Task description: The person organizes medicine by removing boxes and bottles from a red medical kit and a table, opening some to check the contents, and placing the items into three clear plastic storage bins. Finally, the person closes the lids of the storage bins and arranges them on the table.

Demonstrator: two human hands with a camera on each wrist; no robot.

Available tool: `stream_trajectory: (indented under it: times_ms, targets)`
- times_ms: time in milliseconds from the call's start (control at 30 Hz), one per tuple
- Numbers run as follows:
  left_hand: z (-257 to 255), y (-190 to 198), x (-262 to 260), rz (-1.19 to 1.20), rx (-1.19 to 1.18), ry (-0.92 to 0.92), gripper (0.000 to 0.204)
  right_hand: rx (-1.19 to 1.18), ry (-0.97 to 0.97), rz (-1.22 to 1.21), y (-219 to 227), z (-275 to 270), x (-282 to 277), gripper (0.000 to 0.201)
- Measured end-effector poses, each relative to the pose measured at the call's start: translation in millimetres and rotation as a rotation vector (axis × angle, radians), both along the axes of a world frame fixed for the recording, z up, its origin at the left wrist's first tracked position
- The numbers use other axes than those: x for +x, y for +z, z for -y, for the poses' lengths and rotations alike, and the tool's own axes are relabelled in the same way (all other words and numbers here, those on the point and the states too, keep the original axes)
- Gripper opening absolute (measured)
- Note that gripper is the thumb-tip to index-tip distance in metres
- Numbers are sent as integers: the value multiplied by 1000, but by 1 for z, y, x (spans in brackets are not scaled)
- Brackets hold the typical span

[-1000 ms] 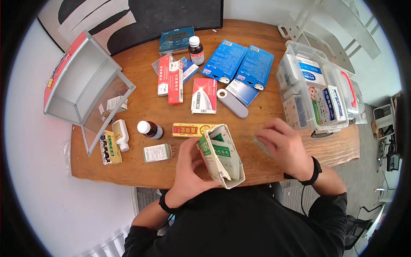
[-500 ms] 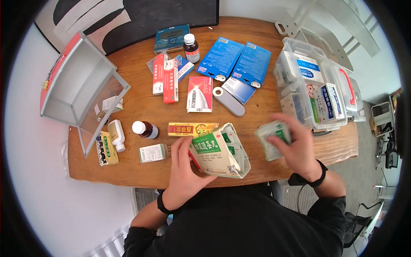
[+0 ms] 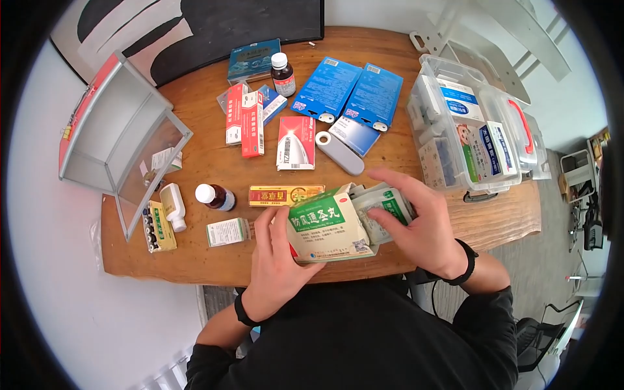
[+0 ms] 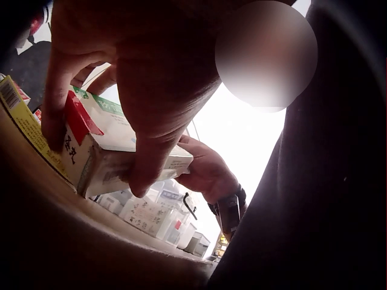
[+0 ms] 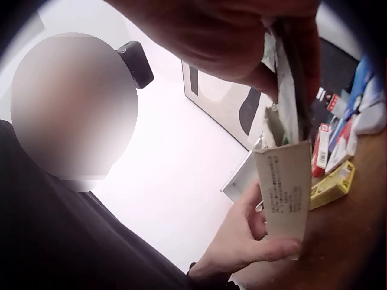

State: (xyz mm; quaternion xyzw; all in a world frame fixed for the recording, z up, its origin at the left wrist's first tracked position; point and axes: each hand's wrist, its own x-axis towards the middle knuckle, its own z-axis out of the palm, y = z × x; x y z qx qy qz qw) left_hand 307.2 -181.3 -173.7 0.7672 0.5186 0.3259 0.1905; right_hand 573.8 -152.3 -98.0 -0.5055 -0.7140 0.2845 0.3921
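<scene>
My left hand (image 3: 276,273) grips a white and green medicine box (image 3: 318,240), tilted with its open end toward the right. My right hand (image 3: 426,227) pinches a small stack of white and green medicine sachets (image 3: 389,209) between thumb and fingers, right at that open end. In the right wrist view the sachets (image 5: 290,96) stand partly inside the mouth of the box (image 5: 284,193). The left wrist view has the thumb and fingers round the box's closed end. Just beyond the box lies a yellow and red carton (image 3: 286,195).
Left of the hands are a brown bottle (image 3: 216,197), a small white box (image 3: 228,232), a white bottle (image 3: 173,207) and an open case (image 3: 123,117). Behind lie red boxes (image 3: 296,143) and blue packs (image 3: 328,88). A clear plastic bin (image 3: 448,182) of medicines stands at right.
My right hand has lifted the sachets into view, then brought them left to the box's open end. My left hand has turned the box so its printed front faces up.
</scene>
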Motion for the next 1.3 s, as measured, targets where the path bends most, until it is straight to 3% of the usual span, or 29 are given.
stream_trajectory:
  times_ms: [300,400,467,633,800,900,1100,1167,1300]
  targets:
    - [-2,11,8,-60,75,-23,111,-102,70,-83,5,3,-16,60]
    - [-5,12,5,-35,59,-14,111,-14,136,-47,-1,9,-8,69]
    - [-5,12,3,-29,43,2,112,131,75,74,-1,13,0,77]
    - [-5,8,5,-26,69,-8,112,-99,236,173,-6,30,-12,93]
    - [-3,6,2,0,64,-7,113,-92,233,264,-8,25,-12,96]
    - [1,5,1,12,5,17,116,-190,215,107,-21,30,-9,97]
    - [3,6,0,-21,11,19,116,-71,227,304,-20,33,-18,89]
    - [3,7,0,-29,14,9,116,-249,66,-248,-35,33,-16,85]
    - [2,9,-2,-109,68,-52,114,-466,67,-211,-27,27,-12,77]
